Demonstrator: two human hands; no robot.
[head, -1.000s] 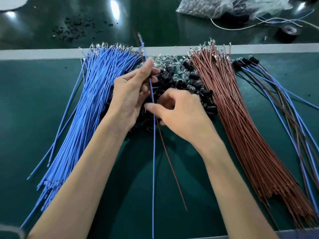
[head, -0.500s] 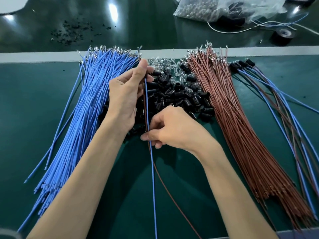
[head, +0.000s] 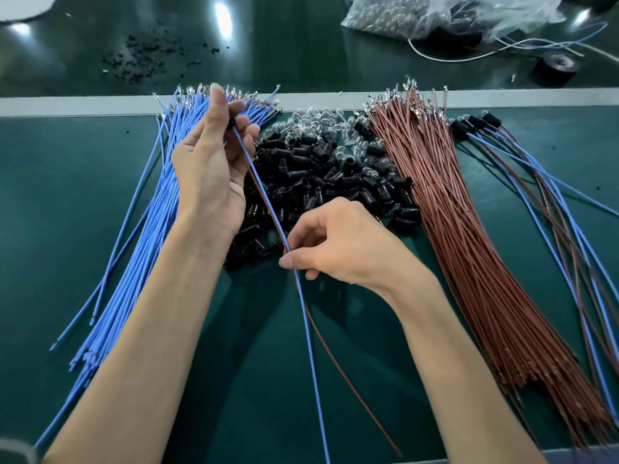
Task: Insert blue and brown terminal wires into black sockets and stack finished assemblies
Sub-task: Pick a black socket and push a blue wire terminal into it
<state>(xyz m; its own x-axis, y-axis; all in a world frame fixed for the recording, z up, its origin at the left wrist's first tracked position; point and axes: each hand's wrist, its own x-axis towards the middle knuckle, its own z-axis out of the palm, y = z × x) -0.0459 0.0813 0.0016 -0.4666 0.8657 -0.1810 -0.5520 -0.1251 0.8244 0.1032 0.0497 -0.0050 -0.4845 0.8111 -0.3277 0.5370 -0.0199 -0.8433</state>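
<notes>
Head view: left hand (head: 211, 172) grips the thin blue insulated wire (head: 308, 346) and thin brown insulated wire (head: 350, 380) at eleven o'clock, and right hand (head: 338, 246) pinches both lower. It's the insertion step; next, I'd judge, seat both in one of the small black plastic sockets (head: 335, 175) heaped at twelve o'clock.

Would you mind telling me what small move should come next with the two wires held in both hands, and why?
Probably a short downward tug by the right hand, to seat them fully: it pinches the blue wire and brown wire together, while the left hand holds their upper ends, seemingly at a dark socket.
</notes>
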